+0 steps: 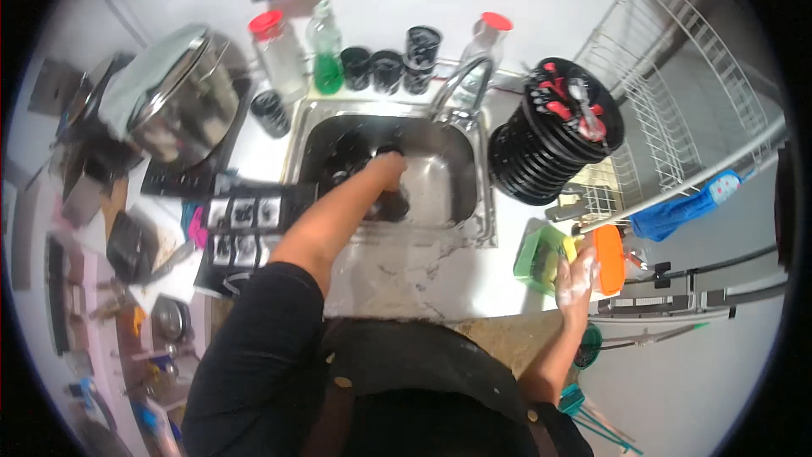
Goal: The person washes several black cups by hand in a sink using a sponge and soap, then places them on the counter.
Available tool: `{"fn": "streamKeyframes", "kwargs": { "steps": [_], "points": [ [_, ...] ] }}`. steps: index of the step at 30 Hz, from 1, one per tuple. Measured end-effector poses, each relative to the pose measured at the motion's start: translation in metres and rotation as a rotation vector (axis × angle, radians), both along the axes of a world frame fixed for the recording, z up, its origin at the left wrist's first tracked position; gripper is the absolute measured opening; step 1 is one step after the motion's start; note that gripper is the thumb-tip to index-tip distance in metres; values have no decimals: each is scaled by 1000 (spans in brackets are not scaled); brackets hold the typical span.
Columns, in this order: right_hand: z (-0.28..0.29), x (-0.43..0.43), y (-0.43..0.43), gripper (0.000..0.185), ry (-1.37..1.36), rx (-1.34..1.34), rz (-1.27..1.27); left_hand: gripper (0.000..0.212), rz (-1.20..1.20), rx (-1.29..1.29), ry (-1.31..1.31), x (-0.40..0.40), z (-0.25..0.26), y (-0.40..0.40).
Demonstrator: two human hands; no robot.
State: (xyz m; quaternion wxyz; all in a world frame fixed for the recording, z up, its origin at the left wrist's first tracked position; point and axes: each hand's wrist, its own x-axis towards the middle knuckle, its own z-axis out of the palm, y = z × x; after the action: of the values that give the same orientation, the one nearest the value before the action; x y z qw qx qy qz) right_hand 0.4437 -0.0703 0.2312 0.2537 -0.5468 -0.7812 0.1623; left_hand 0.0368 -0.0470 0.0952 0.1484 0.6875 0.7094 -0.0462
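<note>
My left hand (388, 170) reaches down into the stainless steel sink (438, 223), over wet black dishware (336, 159) in its left part. A black piece (390, 204) shows just below that hand; its fingers are partly hidden, so their grip is unclear. At the right, my soapy right hand (576, 273) has its fingers around a yellow sponge (569, 246), at the mouth of a green plastic container (530, 260). An orange container (610, 260) stands just beyond that hand.
Right of the faucet (466, 92) rises a tall stack of black plates (533, 159), with red-handled cutlery (561, 99) on top. Soapy black cups (387, 73) and a green soap bottle (328, 57) line the back. A wire dish rack (672, 95) and a large steel pot (184, 102) flank the sink.
</note>
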Motion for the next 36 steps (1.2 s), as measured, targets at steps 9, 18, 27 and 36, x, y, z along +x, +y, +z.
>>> {"fn": "streamKeyframes", "kwargs": {
  "steps": [9, 18, 27, 36],
  "points": [
    [-96, 64, 59, 26, -120, -345, 213, 38, -246, -363, 189, 15, -142, 42],
    [-195, 111, 111, 24, 170, -714, 17, 77, -601, -545, 22, 18, -67, 56],
    [9, 31, 64, 41, -399, -407, 31, 60, 854, -107, -1695, 53, -76, 44],
    [-103, -207, 80, 29, 114, 347, 511, 52, 792, -32, -2323, 100, -7, -5]
  ]
}}
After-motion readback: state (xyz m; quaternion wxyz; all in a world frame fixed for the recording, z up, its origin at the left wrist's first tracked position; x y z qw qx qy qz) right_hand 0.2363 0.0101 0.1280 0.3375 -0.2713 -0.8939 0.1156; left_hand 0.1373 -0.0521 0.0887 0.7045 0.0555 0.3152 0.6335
